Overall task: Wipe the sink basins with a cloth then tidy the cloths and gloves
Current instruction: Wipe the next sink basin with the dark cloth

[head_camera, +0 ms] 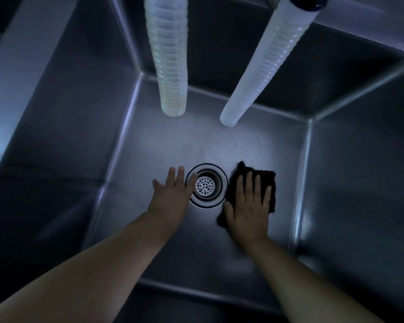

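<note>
— Two hands down in one basin, is that right?

— Yes. Taking the drain [206, 185] as the mark: my left hand [173, 190] lies just to its left, palm down, fingers straight and a little spread, holding nothing. The fingertip nearest the drain reaches over its outer steel ring.

— And the drain itself?

— Round, with a perforated strainer in the middle, set in the floor of the steel sink basin [135, 145]. The floor beyond it looks wet and beaded.

— Where is the cloth?

— Just right of the drain, flat on the basin floor. One cloth [269, 180], very dark, almost black, roughly square, one corner pointing up beyond the drain, another poking out below my wrist.

— How do you have it?

— My right hand [248, 203] is spread flat on top of it, fingers straight, pressing it down rather than gripping. Both forearms are bare and stretch from the near edge toward the drain.

— Anything overhead?

— Two pale ribbed hoses hang down beyond the drain: the left hose [170, 66] nearly upright, the right hose [264, 73] slanting in from the upper right. Neither end touches the floor.
</note>
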A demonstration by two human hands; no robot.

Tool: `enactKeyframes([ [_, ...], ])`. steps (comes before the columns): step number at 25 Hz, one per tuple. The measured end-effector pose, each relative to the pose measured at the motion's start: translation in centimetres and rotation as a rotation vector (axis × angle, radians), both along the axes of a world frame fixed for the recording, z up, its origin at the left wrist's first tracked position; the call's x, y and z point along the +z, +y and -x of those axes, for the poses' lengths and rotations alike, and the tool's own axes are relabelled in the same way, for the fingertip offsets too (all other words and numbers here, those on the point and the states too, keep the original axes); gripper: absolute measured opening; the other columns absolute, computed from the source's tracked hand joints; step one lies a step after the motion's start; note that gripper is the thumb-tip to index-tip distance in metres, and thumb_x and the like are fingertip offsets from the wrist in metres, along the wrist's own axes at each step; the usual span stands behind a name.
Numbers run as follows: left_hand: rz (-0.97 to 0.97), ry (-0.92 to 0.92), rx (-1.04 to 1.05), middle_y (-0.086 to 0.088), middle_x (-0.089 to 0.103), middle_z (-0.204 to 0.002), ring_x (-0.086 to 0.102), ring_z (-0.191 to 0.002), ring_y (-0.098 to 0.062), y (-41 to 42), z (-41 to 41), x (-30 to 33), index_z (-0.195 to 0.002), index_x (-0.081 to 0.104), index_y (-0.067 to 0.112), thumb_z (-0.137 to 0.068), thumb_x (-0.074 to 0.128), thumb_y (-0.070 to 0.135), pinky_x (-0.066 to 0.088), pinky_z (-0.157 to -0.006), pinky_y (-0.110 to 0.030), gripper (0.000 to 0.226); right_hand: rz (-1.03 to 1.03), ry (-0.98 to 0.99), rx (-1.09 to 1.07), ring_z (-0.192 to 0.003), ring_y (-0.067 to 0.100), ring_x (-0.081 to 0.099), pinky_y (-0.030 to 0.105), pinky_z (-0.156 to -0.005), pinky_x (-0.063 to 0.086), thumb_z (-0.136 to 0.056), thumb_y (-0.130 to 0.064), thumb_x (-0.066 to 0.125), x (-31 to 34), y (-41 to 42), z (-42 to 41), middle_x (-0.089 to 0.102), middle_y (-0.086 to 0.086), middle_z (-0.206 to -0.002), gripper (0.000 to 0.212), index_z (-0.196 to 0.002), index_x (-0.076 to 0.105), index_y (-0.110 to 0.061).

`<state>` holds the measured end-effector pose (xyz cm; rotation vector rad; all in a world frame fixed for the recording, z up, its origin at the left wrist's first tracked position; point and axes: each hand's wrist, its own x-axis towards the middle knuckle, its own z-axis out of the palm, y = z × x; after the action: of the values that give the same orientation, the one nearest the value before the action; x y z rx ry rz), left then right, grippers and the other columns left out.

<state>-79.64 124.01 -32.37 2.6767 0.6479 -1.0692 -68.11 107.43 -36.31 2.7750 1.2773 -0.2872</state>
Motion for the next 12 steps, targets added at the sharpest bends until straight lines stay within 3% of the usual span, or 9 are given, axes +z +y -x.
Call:
enactKeyframes([
  [3, 0.017, -0.113, 0.049, -0.013, -0.018, -0.157, -0.01, -0.145, -0.033, 0.2, 0.9, -0.1, -0.145, -0.024, 0.014, -0.084, 0.06, 0.003, 0.019, -0.113, -0.056, 0.104, -0.002, -0.014, -0.171, -0.145, 0.032, 0.007, 0.054, -0.115, -0.003, -0.093, -0.045, 0.036, -0.5, 4.6, -3.5, 0.013, 0.014, -0.158, 0.07, -0.15, 0.015, -0.01],
  [5, 0.062, -0.229, 0.094, -0.01, -0.016, -0.158, -0.004, -0.146, -0.027, 0.5, 2.2, -0.1, -0.147, -0.02, 0.015, -0.083, 0.062, 0.01, 0.019, -0.116, -0.048, 0.104, 0.002, -0.005, -0.166, -0.146, 0.03, 0.001, 0.053, -0.115, -0.006, -0.095, -0.044, 0.032, -0.9, 7.9, -5.5, 0.006, 0.011, -0.159, 0.068, -0.151, 0.007, -0.014],
  [7, 0.123, -0.378, 0.18, -0.009, -0.005, -0.159, 0.013, -0.146, -0.023, 1.3, 3.6, 0.5, -0.15, -0.007, 0.015, -0.079, 0.07, 0.028, 0.025, -0.114, -0.039, 0.106, -0.003, 0.004, -0.062, -0.146, 0.028, -0.002, 0.052, -0.115, -0.006, -0.095, -0.041, 0.028, -1.0, 11.0, -6.3, 0.003, 0.01, -0.16, 0.066, -0.151, 0.003, -0.016],
  [9, 0.052, -0.547, 0.29, -0.013, 0.017, -0.157, 0.035, -0.137, -0.028, 2.8, 4.8, 1.4, -0.15, 0.012, 0.009, -0.078, 0.071, 0.037, 0.038, -0.105, -0.041, 0.097, -0.009, 0.019, 0.104, -0.146, 0.028, -0.003, 0.051, -0.115, -0.006, -0.095, -0.039, 0.028, -1.0, 13.7, -5.4, 0.003, 0.009, -0.16, 0.065, -0.151, 0.004, -0.017],
  [12, -0.139, -0.715, 0.428, -0.02, 0.043, -0.143, 0.049, -0.123, -0.037, 5.6, 5.3, 2.4, -0.144, 0.032, 0.003, -0.08, 0.068, 0.024, 0.044, -0.097, -0.044, 0.076, -0.018, 0.049, 0.387, -0.146, 0.029, 0.0, 0.051, -0.115, -0.005, -0.093, -0.039, 0.033, -0.8, 15.9, -1.7, 0.006, 0.008, -0.16, 0.066, -0.151, 0.01, -0.019],
])
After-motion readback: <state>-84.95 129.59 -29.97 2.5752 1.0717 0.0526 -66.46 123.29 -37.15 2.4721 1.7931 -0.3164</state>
